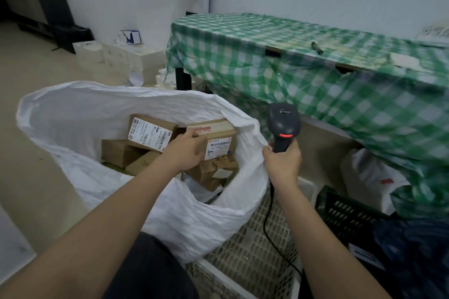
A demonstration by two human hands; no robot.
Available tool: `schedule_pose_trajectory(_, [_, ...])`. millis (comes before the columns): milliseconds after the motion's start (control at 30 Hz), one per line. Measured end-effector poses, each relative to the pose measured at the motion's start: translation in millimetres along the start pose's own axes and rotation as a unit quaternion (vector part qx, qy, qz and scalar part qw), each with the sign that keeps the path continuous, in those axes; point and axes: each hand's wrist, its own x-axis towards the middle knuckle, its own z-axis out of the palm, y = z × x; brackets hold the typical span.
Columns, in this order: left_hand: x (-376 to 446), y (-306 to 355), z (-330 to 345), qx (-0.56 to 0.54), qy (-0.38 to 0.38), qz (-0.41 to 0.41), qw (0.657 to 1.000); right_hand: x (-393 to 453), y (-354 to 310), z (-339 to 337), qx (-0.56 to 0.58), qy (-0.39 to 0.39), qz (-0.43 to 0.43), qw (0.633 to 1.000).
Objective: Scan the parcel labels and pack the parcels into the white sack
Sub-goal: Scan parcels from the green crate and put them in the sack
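The white sack (80,114) stands open on the floor with several brown cardboard parcels inside. My left hand (184,150) reaches into the sack and grips the edge of a labelled parcel (218,138) that lies on top of the others. Another labelled parcel (150,132) leans behind it to the left. My right hand (283,162) holds the dark barcode scanner (284,124) by its handle, its red light lit, and also pinches the sack's right rim (255,138) against it.
A white plastic crate (252,255) sits under the sack's right side, with the scanner cable (267,226) running over it. A black crate (347,216) stands to the right. A table with a green checked cloth (315,70) fills the right. White boxes (116,58) line the far wall.
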Motion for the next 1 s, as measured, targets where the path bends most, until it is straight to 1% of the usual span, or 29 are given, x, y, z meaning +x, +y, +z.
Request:
schedule_pose_trajectory(133, [-8.9, 6.2, -5.6, -0.017, 0.031, -0.034, 0.999, -4.2, 11.8, -15.1, -0.025, 0.018, 0.039, 0.999])
schedule_pose_trajectory(200, [-15.2, 10.2, -5.3, -0.065, 0.021, -0.055, 0.996, -4.6, 15.3, -28.4, -0.022, 0.022, 0.044, 0.999])
schedule_pose_trajectory(267, [-21.3, 14.5, -3.2, -0.105, 0.025, -0.057, 0.993, -6.8, 17.4, -43.1, -0.018, 0.025, 0.042, 0.999])
schedule_pose_trajectory(333, [-26.9, 22.4, -2.4, -0.128, 0.056, -0.047, 0.989, -9.9, 21.2, -60.6, -0.011, 0.028, 0.043, 0.999])
schedule_pose_trajectory(467, [-40.6, 58.8, -2.4, -0.207, 0.109, -0.007, 0.972, -20.6, 36.1, -104.4, -0.003, 0.031, 0.065, 0.997])
schedule_pose_trajectory(600, [-60.6, 125.2, 4.0, -0.267, 0.138, 0.097, 0.949, -43.3, 57.2, -162.5, -0.012, 0.019, 0.109, 0.994])
schedule_pose_trajectory(633, [-64.4, 144.9, 7.9, -0.272, 0.134, 0.121, 0.945, -48.1, 65.7, -177.9, -0.018, 0.023, 0.123, 0.992])
schedule_pose_trajectory(700, [-69.4, 184.6, 19.7, -0.29, 0.1, 0.153, 0.939, -54.8, 84.7, -209.2, -0.031, 0.046, 0.151, 0.987])
schedule_pose_trajectory(800, [-71.5, 243.5, 47.4, -0.32, 0.021, 0.183, 0.929, -60.9, 115.8, -254.6, -0.037, 0.076, 0.194, 0.977])
schedule_pose_trajectory(867, [-67.9, 278.7, 73.1, -0.319, -0.036, 0.189, 0.928, -61.3, 138.7, -282.1, -0.034, 0.102, 0.212, 0.971])
schedule_pose_trajectory(1000, [-46.9, 332.5, 140.6, -0.274, -0.139, 0.186, 0.933, -54.7, 186.0, -324.0, -0.029, 0.137, 0.254, 0.957])
